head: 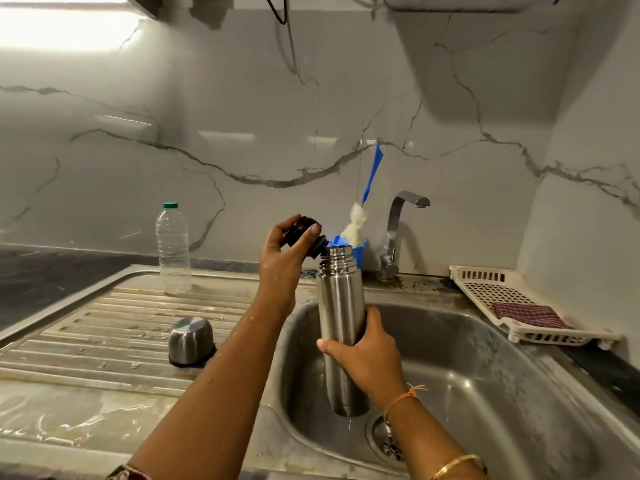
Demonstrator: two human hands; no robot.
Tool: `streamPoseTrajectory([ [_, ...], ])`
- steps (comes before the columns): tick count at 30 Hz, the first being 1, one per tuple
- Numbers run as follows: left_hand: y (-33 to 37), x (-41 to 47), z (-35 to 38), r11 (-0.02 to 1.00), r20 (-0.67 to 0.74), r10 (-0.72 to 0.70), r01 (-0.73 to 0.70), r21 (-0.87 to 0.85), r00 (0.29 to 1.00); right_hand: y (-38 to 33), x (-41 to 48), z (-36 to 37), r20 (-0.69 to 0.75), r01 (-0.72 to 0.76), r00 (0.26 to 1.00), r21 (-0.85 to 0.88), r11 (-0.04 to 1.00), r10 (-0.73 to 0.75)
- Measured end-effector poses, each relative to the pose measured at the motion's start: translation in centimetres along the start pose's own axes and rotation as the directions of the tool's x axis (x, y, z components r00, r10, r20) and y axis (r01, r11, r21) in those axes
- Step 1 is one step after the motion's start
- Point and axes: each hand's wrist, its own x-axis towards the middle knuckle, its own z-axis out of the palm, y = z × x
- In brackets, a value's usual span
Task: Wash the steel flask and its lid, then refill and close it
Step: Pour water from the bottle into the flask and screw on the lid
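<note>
A tall steel flask (340, 306) stands upright over the sink basin (485, 368), its threaded mouth uncovered. My right hand (367, 355) grips the flask around its lower half. Just left of the flask's mouth, my left hand (282, 261) holds the black stopper lid (304, 233), tilted, with its threaded end pointing toward the mouth. The flask's steel cup cap (190, 341) sits upside down on the ribbed drainboard (104, 327).
A plastic water bottle (173, 247) with a green cap stands at the back of the drainboard. A blue bottle brush (360, 220) in a blue holder is behind the flask. The tap (398, 233) is off. A white rack (512, 299) with a checked cloth sits on the right.
</note>
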Motion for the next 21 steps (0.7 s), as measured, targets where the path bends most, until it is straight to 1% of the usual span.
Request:
streamPoseTrajectory([
  [4, 0.0, 0.1, -0.2, 0.999, 0.005, 0.011, -0.011, -0.046, 1.000, 0.0, 0.0, -0.1, -0.002, 0.016, 1.000, -0.093, 0.996, -0.016],
  [7, 0.1, 0.1, -0.1, 0.999, 0.028, 0.009, -0.008, -0.039, 1.000, -0.2, -0.1, -0.1, 0.005, 0.035, 0.999, -0.163, 0.986, -0.034],
  [13, 0.5, -0.8, -0.1, 0.999, 0.071, 0.029, -0.027, -0.033, 0.997, -0.2, -0.1, 0.1, 0.062, 0.056, 0.997, -0.189, 0.980, -0.045],
  [16, 0.3, -0.7, -0.7, 0.999, 0.104, 0.035, -0.031, -0.033, 0.994, -0.2, -0.2, 0.0, 0.066, 0.064, 0.996, -0.196, 0.979, -0.052],
  [19, -0.3, -0.4, -1.4, 0.999, 0.095, 0.039, -0.038, -0.012, 0.995, -0.1, -0.2, -0.1, 0.066, 0.069, 0.996, -0.163, 0.984, -0.058],
  [21, -0.6, -0.2, -1.8, 1.000, 0.098, 0.019, -0.017, -0.017, 0.995, -0.1, -0.2, -0.1, 0.075, 0.078, 0.995, -0.167, 0.983, -0.066],
])
